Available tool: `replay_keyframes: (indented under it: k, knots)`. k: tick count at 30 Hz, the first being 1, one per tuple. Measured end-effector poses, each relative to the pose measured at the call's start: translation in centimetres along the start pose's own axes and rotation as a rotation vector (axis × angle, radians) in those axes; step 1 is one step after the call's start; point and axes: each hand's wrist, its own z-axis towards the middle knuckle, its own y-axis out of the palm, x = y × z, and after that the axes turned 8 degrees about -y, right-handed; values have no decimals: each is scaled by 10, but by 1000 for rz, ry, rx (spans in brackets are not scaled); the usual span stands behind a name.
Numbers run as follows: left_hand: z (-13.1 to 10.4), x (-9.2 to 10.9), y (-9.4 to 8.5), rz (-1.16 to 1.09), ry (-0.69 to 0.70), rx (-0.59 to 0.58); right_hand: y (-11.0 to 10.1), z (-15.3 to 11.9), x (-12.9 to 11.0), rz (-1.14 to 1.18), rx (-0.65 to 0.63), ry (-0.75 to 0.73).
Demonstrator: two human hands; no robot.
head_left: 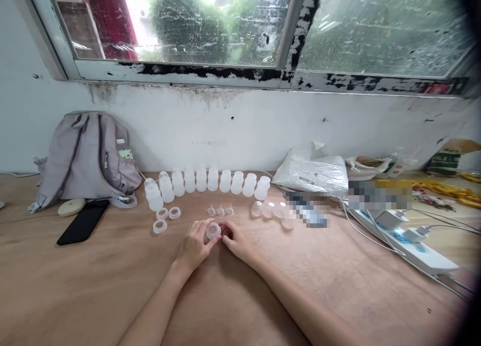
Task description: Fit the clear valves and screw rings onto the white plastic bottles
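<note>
Between thumb and fingers, my left hand [193,245] grips a whitish bottle collar ring [213,229], its round opening facing up. My right hand [239,245] is beside it with fingers curled in; what they hold, if anything, is hidden. Just beyond the hands stand three clear bottle nipples [220,211] in a row. Three more collar rings [160,226] lie to the left. Several clear dome caps [267,211] rest on the right. Behind them is a curved row of small frosted baby bottles [201,180]; those on the left carry tops, those on the right are open-necked.
On the left of the wooden table [93,296] are a grey backpack [80,155], a black phone [83,223] and a round cream disc [71,207]. A white plastic package [311,168] sits back right, near a power strip [421,253] with trailing cables.
</note>
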Motion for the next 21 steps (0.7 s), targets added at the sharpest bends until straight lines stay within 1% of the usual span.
replay_keyframes:
  k: [4, 10, 17, 21]
  knots:
    - [-1, 0, 3, 71, 23, -61, -4, 1, -1, 109, 57, 70]
    - [0, -4, 5, 137, 19, -123, -1, 0, 1, 119, 75, 79]
    - [0, -4, 7, 186, 13, -155, 0, -1, 7, 108, 73, 62]
    - [0, -3, 6, 146, 7, -108, -1, 0, 6, 97, 69, 67]
